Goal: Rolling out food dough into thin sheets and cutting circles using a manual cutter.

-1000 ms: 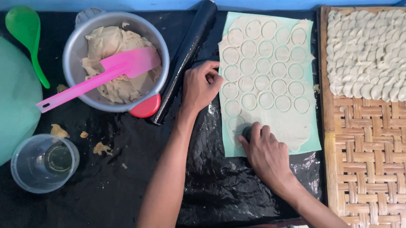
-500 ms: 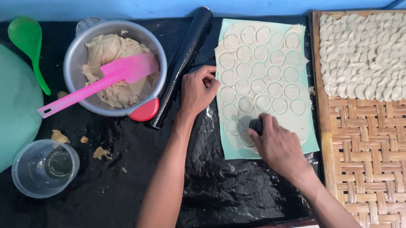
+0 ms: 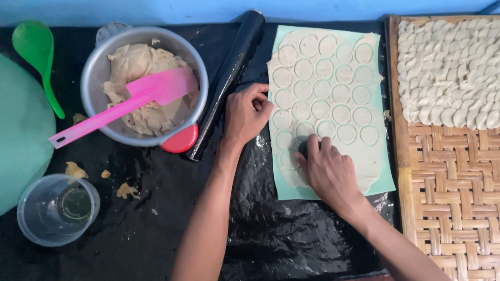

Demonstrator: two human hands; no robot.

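The right hand (image 3: 330, 173) closes its fingers over a small dark round cutter (image 3: 304, 147), pressing it into the rolled dough sheet (image 3: 322, 95) near the near-left corner of the green mat (image 3: 388, 178), while the left hand (image 3: 247, 113), fingers curled and holding nothing, pins the mat's left edge beside the black rolling pin (image 3: 229, 81) so it cannot slide. Against the frame half a second earlier, the cutter sits at much the same spot, the left hand unmoved.

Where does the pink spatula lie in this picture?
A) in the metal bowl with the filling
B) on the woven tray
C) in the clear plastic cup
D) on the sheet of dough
A: the pink spatula rests with its blade on the filling inside the metal bowl, and its handle sticks out over the rim to the left.
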